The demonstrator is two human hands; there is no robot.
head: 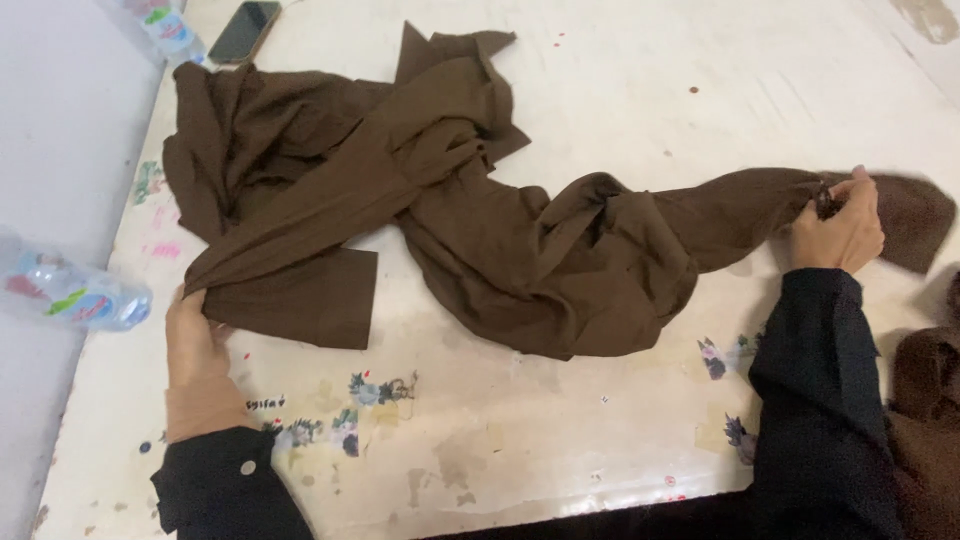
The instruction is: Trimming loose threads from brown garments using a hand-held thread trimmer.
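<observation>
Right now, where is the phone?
In the head view, the dark phone lies at the table's far left corner, beside a plastic bottle and just beyond the brown garment.

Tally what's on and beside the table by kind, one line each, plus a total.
Brown garment, gripped by left hand and right hand: 1
Second brown cloth at the right edge: 1
Plastic water bottles, one at left, one at top: 2
Dark phone: 1
White table: 1
Total: 6
</observation>
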